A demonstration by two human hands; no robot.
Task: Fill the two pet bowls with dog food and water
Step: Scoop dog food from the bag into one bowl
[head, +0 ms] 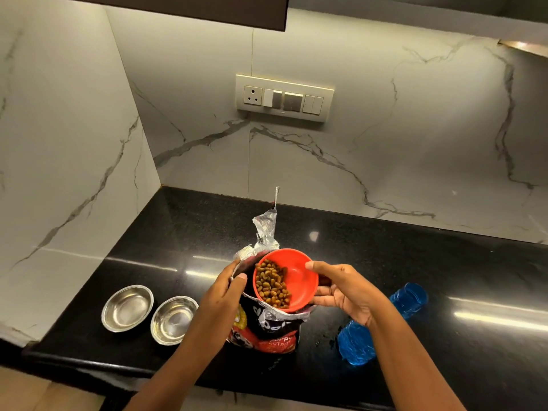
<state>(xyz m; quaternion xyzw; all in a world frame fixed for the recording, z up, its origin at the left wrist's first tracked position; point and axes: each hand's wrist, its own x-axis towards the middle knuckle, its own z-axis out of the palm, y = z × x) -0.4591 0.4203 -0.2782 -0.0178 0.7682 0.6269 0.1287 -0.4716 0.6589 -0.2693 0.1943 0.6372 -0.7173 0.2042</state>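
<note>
Two steel pet bowls stand side by side at the front left of the black counter, the left bowl (127, 308) and the right bowl (174, 319), both holding nothing. A black and red dog food bag (268, 329) stands open in the middle. My left hand (226, 289) pinches the bag's left rim. My right hand (341, 289) holds a red plastic bowl (299, 277) tilted over the bag's mouth, with brown kibble (271, 284) heaped in its lower side. A blue water bottle (382, 324) lies on the counter to the right, partly behind my right forearm.
The black counter (184, 232) meets marble walls at the back and left, forming a corner. A switch and socket panel (284, 97) sits on the back wall. A dark cabinet underside (207, 10) hangs overhead. The counter's front edge runs just below the bowls.
</note>
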